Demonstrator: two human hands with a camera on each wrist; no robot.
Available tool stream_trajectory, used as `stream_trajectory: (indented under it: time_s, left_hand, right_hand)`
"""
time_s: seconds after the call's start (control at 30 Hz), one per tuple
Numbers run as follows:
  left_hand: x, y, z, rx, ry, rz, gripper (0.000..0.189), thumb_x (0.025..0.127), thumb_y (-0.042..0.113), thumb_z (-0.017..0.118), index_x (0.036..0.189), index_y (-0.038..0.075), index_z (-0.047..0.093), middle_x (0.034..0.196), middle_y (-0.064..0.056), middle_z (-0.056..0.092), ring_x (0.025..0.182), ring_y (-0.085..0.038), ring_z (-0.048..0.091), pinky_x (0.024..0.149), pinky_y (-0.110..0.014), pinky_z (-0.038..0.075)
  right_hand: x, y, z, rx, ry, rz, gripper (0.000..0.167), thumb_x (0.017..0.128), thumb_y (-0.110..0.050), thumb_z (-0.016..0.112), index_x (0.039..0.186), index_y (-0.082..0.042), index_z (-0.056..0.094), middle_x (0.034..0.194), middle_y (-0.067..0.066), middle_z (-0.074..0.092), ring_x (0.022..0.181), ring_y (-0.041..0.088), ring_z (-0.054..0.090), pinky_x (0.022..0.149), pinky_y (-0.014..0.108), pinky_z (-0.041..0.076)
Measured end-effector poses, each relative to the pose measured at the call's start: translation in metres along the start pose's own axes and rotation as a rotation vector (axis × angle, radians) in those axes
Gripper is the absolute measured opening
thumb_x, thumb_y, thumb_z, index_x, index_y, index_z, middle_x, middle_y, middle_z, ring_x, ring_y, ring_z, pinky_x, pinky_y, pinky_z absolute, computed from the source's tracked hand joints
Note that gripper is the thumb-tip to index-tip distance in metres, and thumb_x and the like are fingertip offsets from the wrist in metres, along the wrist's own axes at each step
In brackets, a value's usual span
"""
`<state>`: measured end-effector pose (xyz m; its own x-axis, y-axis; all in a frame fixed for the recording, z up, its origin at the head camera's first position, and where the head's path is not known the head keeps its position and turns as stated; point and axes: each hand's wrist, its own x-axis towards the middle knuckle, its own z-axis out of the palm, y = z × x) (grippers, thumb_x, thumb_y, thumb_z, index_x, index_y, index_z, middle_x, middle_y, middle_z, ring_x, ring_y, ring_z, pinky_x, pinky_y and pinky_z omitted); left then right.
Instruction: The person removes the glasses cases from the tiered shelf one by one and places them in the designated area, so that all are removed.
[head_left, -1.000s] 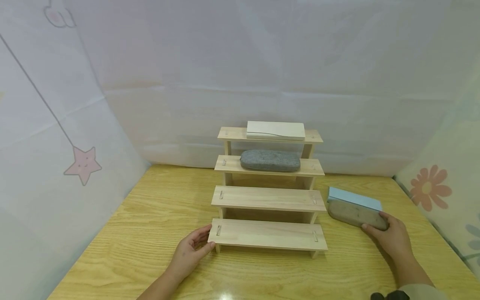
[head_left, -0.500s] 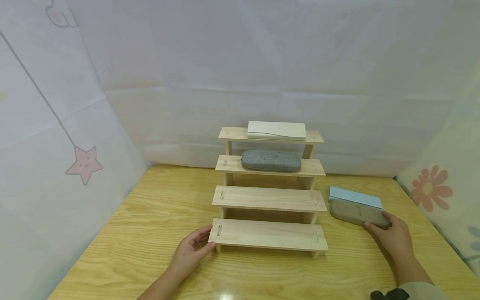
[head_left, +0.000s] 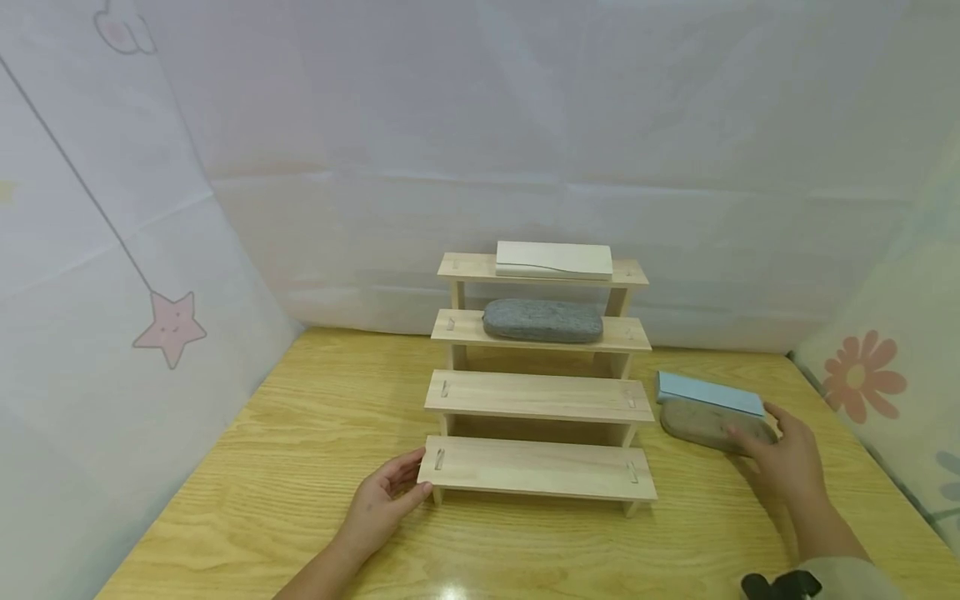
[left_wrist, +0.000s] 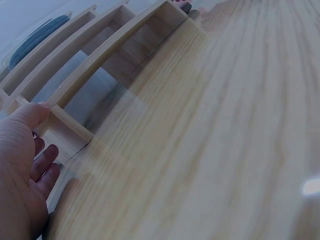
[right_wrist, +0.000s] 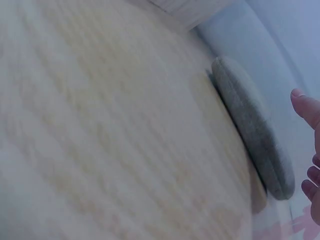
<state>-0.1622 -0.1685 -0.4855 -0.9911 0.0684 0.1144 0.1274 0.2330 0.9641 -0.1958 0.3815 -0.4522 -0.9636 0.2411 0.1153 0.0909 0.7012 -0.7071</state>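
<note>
A four-step wooden display stand (head_left: 536, 467) is on the table. My left hand (head_left: 378, 504) holds the left end of its lowest step between thumb and forefinger; in the left wrist view the other fingers of the left hand (left_wrist: 25, 165) are loosely bent beside the stand. On the right, a grey-brown glasses case (head_left: 697, 422) lies in front of a light blue case (head_left: 708, 393). My right hand (head_left: 787, 454) is over the brown case's right end, thumb and fingers apart. In the right wrist view the right thumb (right_wrist: 305, 107) is clear of the brown case (right_wrist: 252, 125).
A white case (head_left: 553, 258) lies on the top step and a grey fabric glasses case (head_left: 543, 321) on the step below. The wood-grain table (head_left: 300, 433) ends at pale printed cloth (head_left: 375, 208) at the back and sides.
My right hand has let go of the brown case and risen slightly. The case had shifted a little to the right, towards the blue one. My left hand keeps its hold on the stand.
</note>
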Motion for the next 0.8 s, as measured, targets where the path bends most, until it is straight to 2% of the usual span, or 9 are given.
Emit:
stream_trajectory:
  time_s: [0.13,0.2,0.33,0.47,0.6,0.77,0.8]
  left_hand:
    - [0.000,0.000,0.000,0.006,0.006,0.005,0.048,0.085,0.012,0.076,0.130,0.003,0.061,0.128,-0.014,0.066,0.106,-0.004,0.063,0.092,-0.020,0.051]
    - [0.000,0.000,0.000,0.008,0.007,0.007,0.048,0.085,0.011,0.076,0.129,0.003,0.061,0.128,-0.014,0.066,0.105,-0.003,0.063,0.092,-0.019,0.051]
    - [0.000,0.000,0.000,0.016,0.003,0.005,0.049,0.085,0.011,0.076,0.130,0.003,0.060,0.128,-0.014,0.066,0.106,-0.003,0.063,0.092,-0.019,0.051]
    - [-0.001,0.001,0.000,0.015,0.001,-0.005,0.049,0.084,0.012,0.077,0.130,0.004,0.060,0.128,-0.012,0.066,0.106,-0.003,0.063,0.093,-0.019,0.050]
    - [-0.001,0.001,0.000,0.031,0.006,0.011,0.049,0.085,0.012,0.076,0.130,0.003,0.060,0.127,-0.013,0.066,0.106,-0.004,0.063,0.092,-0.020,0.051]
    - [-0.001,0.002,0.000,0.035,0.007,0.000,0.049,0.084,0.012,0.076,0.130,0.003,0.061,0.127,-0.013,0.066,0.106,-0.005,0.063,0.093,-0.020,0.051]
    - [-0.001,0.002,0.000,0.035,0.005,-0.002,0.049,0.084,0.012,0.077,0.130,0.004,0.060,0.127,-0.013,0.066,0.106,-0.005,0.063,0.093,-0.020,0.051]
  right_hand:
    - [0.003,-0.012,-0.003,0.022,-0.012,-0.024,0.090,0.095,-0.046,0.061,0.155,0.001,0.013,0.156,0.037,0.014,0.130,0.066,0.025,0.094,0.075,0.033]
    - [0.004,-0.018,-0.005,0.044,-0.028,-0.029,0.091,0.096,-0.047,0.059,0.156,0.000,0.010,0.157,0.036,0.010,0.130,0.067,0.022,0.095,0.076,0.031]
    - [0.006,-0.032,-0.008,0.094,-0.041,-0.051,0.090,0.096,-0.046,0.059,0.156,-0.001,0.009,0.159,0.034,0.009,0.136,0.063,0.017,0.099,0.075,0.029]
    - [0.009,-0.046,-0.011,0.121,-0.044,-0.064,0.089,0.096,-0.046,0.058,0.156,-0.001,0.010,0.160,0.031,0.012,0.138,0.058,0.019,0.102,0.071,0.029]
    - [0.012,-0.057,-0.014,0.111,-0.052,-0.074,0.090,0.096,-0.048,0.058,0.156,-0.001,0.010,0.159,0.030,0.016,0.136,0.056,0.025,0.102,0.068,0.031]
    - [0.014,-0.072,-0.019,0.112,-0.066,-0.106,0.089,0.096,-0.046,0.058,0.156,-0.002,0.011,0.158,0.031,0.019,0.135,0.054,0.027,0.102,0.066,0.033]
    - [0.015,-0.076,-0.020,0.108,-0.066,-0.121,0.088,0.096,-0.045,0.059,0.156,-0.003,0.011,0.157,0.030,0.020,0.135,0.053,0.028,0.105,0.060,0.036]
